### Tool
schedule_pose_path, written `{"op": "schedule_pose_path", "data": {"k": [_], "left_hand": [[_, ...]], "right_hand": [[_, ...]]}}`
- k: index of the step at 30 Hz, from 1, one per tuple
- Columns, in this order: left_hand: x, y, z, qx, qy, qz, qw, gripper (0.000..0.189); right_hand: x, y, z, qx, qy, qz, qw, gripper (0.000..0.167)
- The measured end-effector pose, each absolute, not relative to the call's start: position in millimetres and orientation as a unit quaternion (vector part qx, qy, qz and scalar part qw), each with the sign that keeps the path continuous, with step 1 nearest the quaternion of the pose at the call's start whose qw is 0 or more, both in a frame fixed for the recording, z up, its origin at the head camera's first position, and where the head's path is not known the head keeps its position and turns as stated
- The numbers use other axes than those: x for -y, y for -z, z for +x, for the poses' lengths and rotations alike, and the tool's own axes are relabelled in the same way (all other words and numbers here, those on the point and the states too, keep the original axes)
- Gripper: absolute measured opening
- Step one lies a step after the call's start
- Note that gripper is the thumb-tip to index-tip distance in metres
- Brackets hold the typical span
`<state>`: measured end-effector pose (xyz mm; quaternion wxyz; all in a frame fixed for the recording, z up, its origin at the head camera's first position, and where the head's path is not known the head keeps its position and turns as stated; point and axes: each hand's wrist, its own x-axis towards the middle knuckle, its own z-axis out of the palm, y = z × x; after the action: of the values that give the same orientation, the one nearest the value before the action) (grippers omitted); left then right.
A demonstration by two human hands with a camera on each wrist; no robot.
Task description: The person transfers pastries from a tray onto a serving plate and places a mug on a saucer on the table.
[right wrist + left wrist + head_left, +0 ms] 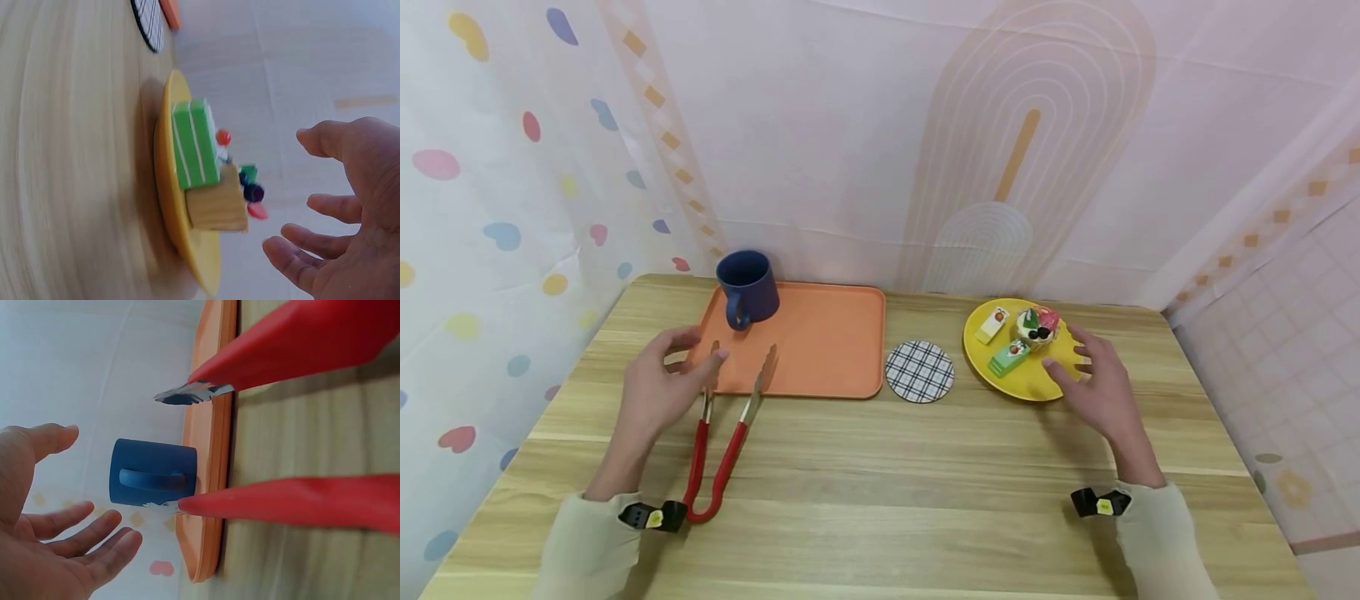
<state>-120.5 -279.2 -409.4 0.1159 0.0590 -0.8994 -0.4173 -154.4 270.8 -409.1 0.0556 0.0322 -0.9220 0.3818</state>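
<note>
My left hand (662, 379), fingers spread and holding nothing, hovers over the left end of the orange tray (827, 342). Red-handled tongs (722, 467) lie beside it with their metal tips over the tray's near edge. A dark blue mug (758, 287) stands upright at the tray's back left corner, handle toward me. My right hand (1097, 387) is at the right rim of a yellow plate (1037, 385), fingers apart and nothing in them. On that plate sit a green cake slice (195, 144), a pale yellow cake slice (992, 325) and a fruit-topped tart (1037, 327).
A round black-and-white checked coaster (920, 372) lies between the tray and the plate. The wooden table (895, 500) backs onto a patterned curtain (820, 150), which also runs along both sides. Each wrist wears a black strap.
</note>
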Motion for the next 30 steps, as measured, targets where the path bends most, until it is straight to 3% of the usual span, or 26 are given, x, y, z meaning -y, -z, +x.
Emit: {"op": "schedule_pose_path", "data": {"k": [11, 30], "left_hand": [[289, 409, -143, 0.897, 0.429, 0.048, 0.098, 0.067], [299, 408, -187, 0.862, 0.501, 0.079, -0.019, 0.086]], "right_hand": [[-236, 408, -147, 0.913, -0.39, 0.101, 0.066, 0.07], [-193, 425, -147, 0.9, -0.412, 0.141, -0.013, 0.077]]}}
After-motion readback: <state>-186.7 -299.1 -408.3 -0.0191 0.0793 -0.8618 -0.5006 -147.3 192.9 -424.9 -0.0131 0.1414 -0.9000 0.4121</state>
